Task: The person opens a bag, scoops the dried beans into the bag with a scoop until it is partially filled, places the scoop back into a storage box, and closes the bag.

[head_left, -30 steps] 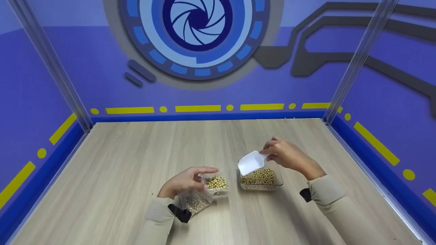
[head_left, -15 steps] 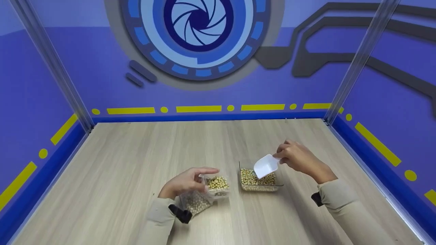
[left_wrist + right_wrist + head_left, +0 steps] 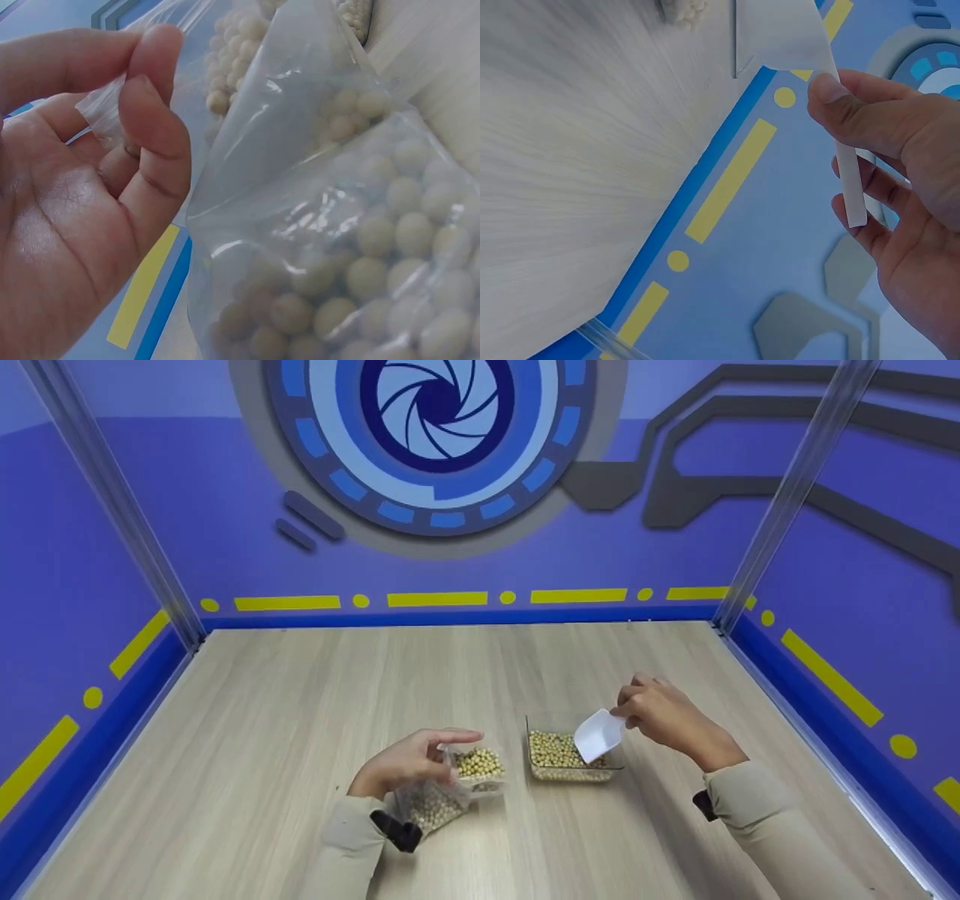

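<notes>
A clear plastic bag (image 3: pixel 431 810) of round yellow beans, which look like soybeans, sits on the table with its mouth facing right. My left hand (image 3: pixel 405 763) pinches the bag's edge between thumb and finger, as the left wrist view shows. Just right of the bag stands a clear rectangular container (image 3: pixel 576 777) holding the same kind of beans (image 3: pixel 552 749). In my right hand (image 3: pixel 664 720), a white scoop (image 3: pixel 598 736) is held by its handle over the container's right side. Its bowl tilts down to the left, and whether its tip touches the beans I cannot tell.
The wood-grain table (image 3: pixel 300 697) runs back to a blue-purple wall (image 3: pixel 225 510) with yellow markings. Side walls with metal corner posts (image 3: pixel 795 487) bound it left and right.
My right hand has moved right and slightly down, carrying the scoop from the container's left side to its right. The scoop's bowl now tilts more steeply. My left hand and the bag stay put.
</notes>
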Available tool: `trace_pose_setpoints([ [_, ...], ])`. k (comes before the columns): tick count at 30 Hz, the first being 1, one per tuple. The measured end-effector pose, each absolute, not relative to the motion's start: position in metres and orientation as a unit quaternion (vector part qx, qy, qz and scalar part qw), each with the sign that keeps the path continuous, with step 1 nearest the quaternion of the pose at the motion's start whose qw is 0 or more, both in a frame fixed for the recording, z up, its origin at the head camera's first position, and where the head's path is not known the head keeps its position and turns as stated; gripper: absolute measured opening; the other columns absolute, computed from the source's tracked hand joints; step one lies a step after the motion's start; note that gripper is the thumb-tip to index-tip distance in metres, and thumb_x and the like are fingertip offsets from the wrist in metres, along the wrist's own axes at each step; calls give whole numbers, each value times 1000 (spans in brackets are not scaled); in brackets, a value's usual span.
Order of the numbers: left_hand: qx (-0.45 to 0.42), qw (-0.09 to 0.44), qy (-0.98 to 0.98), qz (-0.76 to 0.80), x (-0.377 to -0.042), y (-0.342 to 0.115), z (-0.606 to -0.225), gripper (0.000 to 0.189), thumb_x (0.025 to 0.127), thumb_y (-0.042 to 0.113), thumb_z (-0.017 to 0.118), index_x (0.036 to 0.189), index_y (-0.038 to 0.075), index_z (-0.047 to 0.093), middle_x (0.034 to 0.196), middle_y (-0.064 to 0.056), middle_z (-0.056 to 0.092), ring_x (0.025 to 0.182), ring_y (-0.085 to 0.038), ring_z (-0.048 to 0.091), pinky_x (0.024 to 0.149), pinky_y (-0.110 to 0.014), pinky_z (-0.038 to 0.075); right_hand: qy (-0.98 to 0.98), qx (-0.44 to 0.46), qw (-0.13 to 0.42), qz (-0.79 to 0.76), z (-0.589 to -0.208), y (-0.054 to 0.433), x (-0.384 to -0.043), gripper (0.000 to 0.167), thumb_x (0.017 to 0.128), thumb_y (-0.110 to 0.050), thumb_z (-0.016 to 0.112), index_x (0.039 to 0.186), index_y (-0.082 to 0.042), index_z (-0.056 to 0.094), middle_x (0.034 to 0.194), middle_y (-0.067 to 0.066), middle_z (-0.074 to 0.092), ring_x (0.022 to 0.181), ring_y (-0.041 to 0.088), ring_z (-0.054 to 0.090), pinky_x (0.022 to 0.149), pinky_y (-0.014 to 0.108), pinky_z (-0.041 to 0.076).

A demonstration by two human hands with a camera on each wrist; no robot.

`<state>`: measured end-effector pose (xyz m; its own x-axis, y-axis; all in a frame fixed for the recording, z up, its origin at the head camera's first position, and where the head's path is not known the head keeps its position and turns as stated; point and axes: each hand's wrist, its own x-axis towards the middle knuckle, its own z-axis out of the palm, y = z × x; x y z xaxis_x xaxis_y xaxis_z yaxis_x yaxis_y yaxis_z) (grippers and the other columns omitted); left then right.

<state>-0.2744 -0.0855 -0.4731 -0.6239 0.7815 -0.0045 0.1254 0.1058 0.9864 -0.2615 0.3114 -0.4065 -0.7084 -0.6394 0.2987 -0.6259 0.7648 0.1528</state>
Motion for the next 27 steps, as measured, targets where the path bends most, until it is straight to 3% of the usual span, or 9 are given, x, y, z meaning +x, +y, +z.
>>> trace_pose_setpoints([
  [10,333,286,681,586,-275,-86,-472,67,83,-15,48,147,3,38,153,-19,33,68,-5,62,64,-22,49,-930,332,149,-54,-406,303,-261,25,66,2,81,87,-12,79,82,4,69,78,21,54,66,35,43],
  [19,330,279,690,581,-279,-83,-468,68,82,-15,50,145,11,43,152,-13,37,58,-6,51,62,-23,48,-927,342,142,-62,-398,300,-264,24,66,2,81,86,-11,80,79,4,69,74,21,53,61,31,39],
  [27,338,283,683,582,-278,-87,-473,68,82,-13,51,146,8,41,152,-17,37,57,-5,50,59,-22,45,-927,354,117,-51,-409,299,-262,22,67,3,79,82,-12,79,76,3,67,70,19,50,58,28,35],
])
